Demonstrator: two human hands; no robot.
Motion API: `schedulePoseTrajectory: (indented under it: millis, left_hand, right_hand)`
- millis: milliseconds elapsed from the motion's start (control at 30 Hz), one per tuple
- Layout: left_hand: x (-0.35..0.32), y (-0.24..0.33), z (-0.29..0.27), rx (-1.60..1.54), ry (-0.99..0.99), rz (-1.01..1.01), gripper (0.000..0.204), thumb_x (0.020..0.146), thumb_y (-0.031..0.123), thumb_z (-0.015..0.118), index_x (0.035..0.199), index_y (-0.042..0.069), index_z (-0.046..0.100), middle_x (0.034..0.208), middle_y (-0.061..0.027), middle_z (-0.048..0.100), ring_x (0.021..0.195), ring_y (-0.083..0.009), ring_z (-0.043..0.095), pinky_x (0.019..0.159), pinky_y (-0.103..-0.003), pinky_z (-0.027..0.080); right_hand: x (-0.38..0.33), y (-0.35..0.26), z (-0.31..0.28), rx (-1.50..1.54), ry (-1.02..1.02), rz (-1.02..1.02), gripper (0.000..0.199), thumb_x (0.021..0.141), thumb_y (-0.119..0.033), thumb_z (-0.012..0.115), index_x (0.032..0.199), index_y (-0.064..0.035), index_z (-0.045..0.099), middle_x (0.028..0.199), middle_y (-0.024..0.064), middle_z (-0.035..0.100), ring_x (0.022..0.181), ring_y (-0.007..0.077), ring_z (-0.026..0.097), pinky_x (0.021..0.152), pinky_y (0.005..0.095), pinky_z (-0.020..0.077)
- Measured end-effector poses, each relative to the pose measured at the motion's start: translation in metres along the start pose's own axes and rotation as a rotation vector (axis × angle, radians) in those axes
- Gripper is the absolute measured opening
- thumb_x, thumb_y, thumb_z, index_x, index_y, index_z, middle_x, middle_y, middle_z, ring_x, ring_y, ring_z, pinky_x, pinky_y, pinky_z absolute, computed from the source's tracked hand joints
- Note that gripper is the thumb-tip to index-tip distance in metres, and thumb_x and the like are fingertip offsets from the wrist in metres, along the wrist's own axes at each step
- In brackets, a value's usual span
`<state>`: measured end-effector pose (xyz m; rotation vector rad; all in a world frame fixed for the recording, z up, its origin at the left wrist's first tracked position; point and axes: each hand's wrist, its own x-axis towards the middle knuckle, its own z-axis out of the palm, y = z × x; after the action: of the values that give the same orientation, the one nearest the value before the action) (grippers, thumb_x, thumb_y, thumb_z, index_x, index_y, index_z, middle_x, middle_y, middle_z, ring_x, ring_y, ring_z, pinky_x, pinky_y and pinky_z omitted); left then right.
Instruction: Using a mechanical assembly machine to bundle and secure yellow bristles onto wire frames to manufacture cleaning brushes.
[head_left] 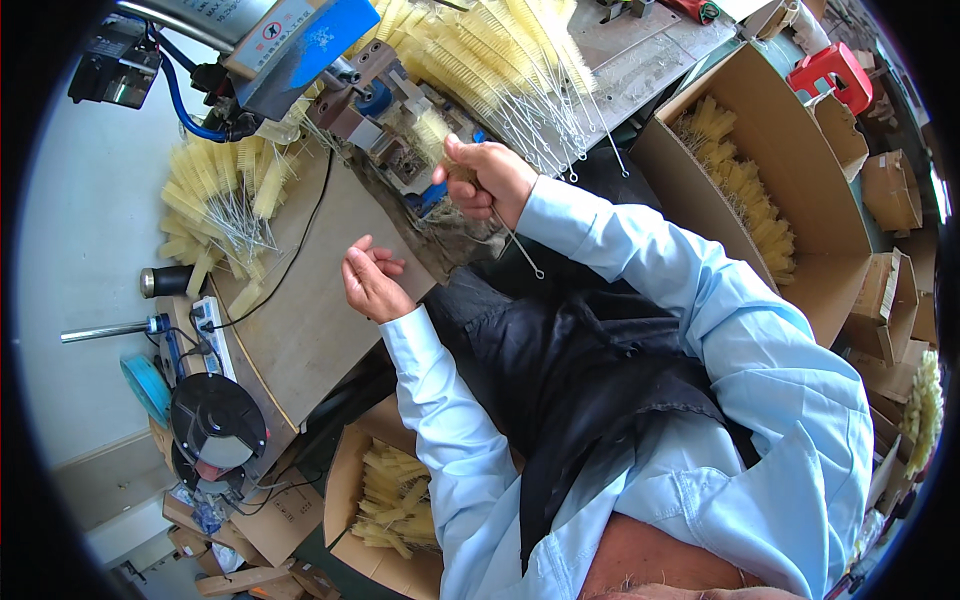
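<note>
My right hand (487, 182) grips a pale yellow bottle brush (434, 135) by its wire stem, whose looped end (524, 252) trails below my fist. The bristle head sits against the small metal machine (375, 112) on the workbench. My left hand (371, 282) hovers over the brown bench top (300, 300), palm up, fingers loosely curled, holding nothing. Both forearms are in light blue sleeves.
A heap of finished brushes (510, 60) lies behind the machine, another pile (220, 195) to its left. Cardboard boxes of brushes stand at right (760, 215) and below the bench (385, 500). A power strip (212, 330), black reel (215, 420) and red stool (830, 72) are nearby.
</note>
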<state>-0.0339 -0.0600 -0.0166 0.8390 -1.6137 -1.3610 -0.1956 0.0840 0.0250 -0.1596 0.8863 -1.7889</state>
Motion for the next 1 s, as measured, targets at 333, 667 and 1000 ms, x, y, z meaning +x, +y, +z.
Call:
schedulePoseTrajectory:
  millis: [333,667,1000]
  left_hand:
    - [-0.003,0.001,0.005,0.037,0.009,-0.004,0.041,0.105,0.034,0.045,0.108,-0.002,0.063,0.074,-0.0037,0.056,0.056,-0.0077,0.044,0.054,-0.025,0.047]
    - [-0.003,0.002,0.006,0.059,0.008,0.013,0.041,0.105,0.034,0.046,0.109,-0.002,0.063,0.075,-0.0041,0.056,0.058,-0.0079,0.043,0.054,-0.025,0.046]
    - [-0.003,0.0,0.004,0.035,0.018,-0.01,0.041,0.105,0.035,0.047,0.11,-0.002,0.063,0.075,-0.004,0.056,0.057,-0.0077,0.043,0.054,-0.025,0.046]
  right_hand:
    - [0.02,-0.014,-0.018,0.187,-0.106,0.087,0.048,0.107,-0.045,0.03,0.093,-0.0052,0.052,0.056,-0.0043,0.033,0.045,0.0089,0.023,0.04,0.0267,0.0222]
    - [0.024,-0.019,-0.018,0.257,-0.112,0.129,0.045,0.107,-0.044,0.034,0.09,-0.0075,0.053,0.054,-0.0058,0.032,0.043,0.0071,0.022,0.037,0.0242,0.0214]
    - [0.03,-0.015,-0.032,0.431,-0.36,0.147,0.049,0.107,-0.046,0.032,0.091,-0.0052,0.054,0.055,-0.0046,0.036,0.042,0.0058,0.024,0.037,0.0227,0.0251]
